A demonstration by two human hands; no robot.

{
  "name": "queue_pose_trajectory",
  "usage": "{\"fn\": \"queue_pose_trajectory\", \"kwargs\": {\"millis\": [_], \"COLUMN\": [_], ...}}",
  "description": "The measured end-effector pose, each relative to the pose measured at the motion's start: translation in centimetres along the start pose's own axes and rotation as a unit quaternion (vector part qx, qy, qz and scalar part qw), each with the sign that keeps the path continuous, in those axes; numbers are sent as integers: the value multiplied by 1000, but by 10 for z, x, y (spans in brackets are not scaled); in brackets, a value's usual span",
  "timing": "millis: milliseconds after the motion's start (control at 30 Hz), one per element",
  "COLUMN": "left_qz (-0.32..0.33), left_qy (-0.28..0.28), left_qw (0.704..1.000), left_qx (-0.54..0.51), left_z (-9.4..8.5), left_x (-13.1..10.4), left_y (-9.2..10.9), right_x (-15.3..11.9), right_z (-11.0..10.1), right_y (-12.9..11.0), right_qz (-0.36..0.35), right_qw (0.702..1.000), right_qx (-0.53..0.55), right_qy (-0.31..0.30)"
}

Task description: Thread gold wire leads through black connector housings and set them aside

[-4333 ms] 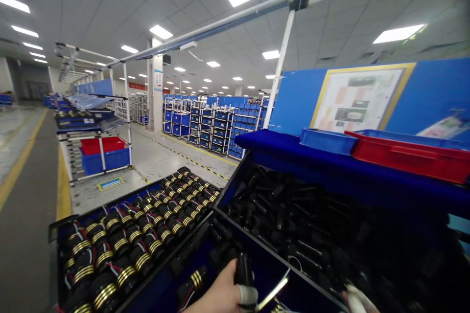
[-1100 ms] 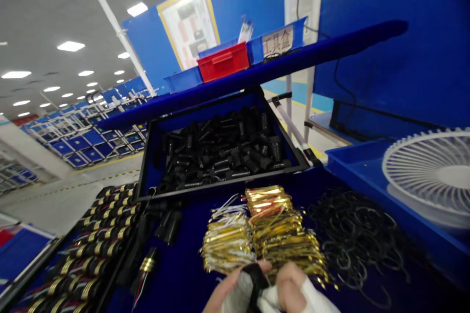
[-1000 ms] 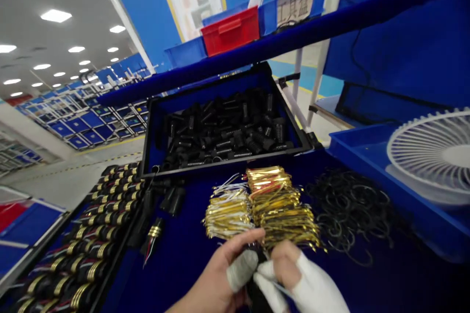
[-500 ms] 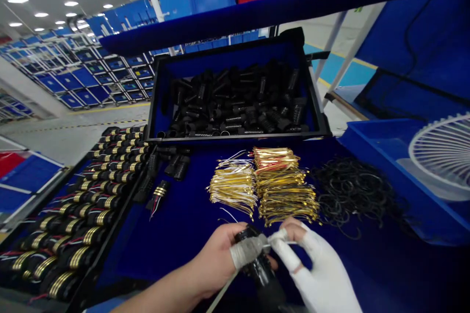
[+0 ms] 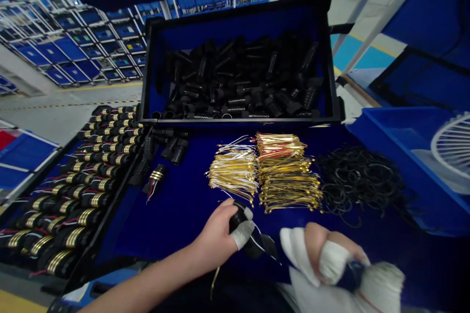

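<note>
My left hand [image 5: 217, 234] is closed around a black cylindrical part [image 5: 238, 216], with pale tape wrapped on its fingertips. A thin white wire [image 5: 260, 238] runs along the part toward its lower right, and a yellowish strand [image 5: 215, 279] hangs below the hand. To the right, apart from the part, my right hand [image 5: 326, 261] wears white coverings and is blurred. Its fingers are curled, and a dark patch shows between them and the thumb; I cannot make out what it is. Beyond the hands lie bundles of white-and-gold wires [image 5: 233, 168] and dark-and-gold wires [image 5: 290, 190].
A blue bin [image 5: 238, 121] of black ribbed parts stands at the back. On the left, a tray [image 5: 110, 210] holds rows of gold-ringed black parts, with one gold-ringed part [image 5: 157, 174] beside it. Black cords [image 5: 362, 181], a blue bin [image 5: 414, 156] and a white fan [image 5: 453, 144] are at right.
My right hand has left the black part and moved right, its fingers now curled. My left hand still holds the part, tilted differently. The view has tipped downward.
</note>
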State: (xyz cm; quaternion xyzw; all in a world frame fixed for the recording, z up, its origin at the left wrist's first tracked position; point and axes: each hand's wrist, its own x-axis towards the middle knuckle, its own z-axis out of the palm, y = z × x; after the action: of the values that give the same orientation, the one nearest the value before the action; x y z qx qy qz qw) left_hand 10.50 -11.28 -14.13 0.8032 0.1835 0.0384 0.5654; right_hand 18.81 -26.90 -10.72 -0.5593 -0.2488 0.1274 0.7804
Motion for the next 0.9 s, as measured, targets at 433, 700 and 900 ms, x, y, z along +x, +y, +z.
{"fn": "queue_pose_trajectory", "kwargs": {"millis": [433,700,900], "left_qz": [2,-10,-111], "left_qy": [-8,4,-68], "left_qw": [1000,1000,963], "left_qx": [27,9,-234], "left_z": [1,-2,-21], "left_x": [5,3,8], "left_y": [-5,-11,1], "right_x": [3,23,59], "right_z": [15,22,-26], "right_y": [20,25,33], "right_qz": [93,74,-64], "right_qw": [973,992,849], "right_qx": [210,74,-505], "right_qy": [-21,-68,-140]}}
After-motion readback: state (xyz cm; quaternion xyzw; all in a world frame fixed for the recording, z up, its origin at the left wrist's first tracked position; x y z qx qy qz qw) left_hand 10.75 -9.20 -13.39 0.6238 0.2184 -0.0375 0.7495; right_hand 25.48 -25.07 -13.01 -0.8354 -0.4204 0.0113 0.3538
